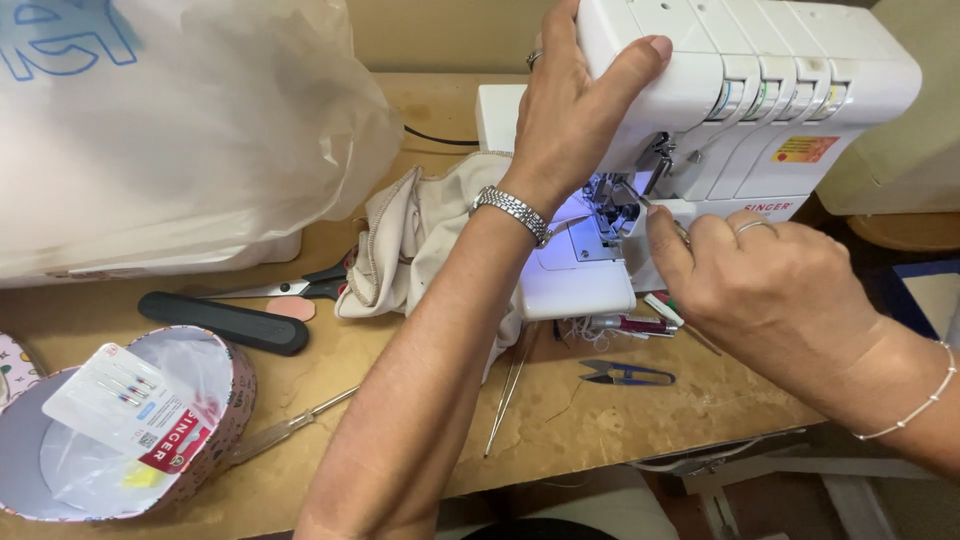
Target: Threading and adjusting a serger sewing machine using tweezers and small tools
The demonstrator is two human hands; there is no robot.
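My left hand (575, 110) rests on the top left end of a white overlock sewing machine (760, 90), thumb pressed against its side; a metal watch band circles that wrist. My right hand (770, 290) is closed around a thin metal tool (662, 212) whose tip points at the lit needle and presser foot area (610, 205). A beige fabric piece (420, 235) lies bunched to the left of the machine, partly under my left forearm.
A large translucent plastic bag (180, 120) covers the upper left. On the wooden table lie scissors (300, 288), a black case (225, 322), long tweezers (510, 395), blue thread snips (625, 374), and a round floral box (130, 430) holding a needle pack (130, 405).
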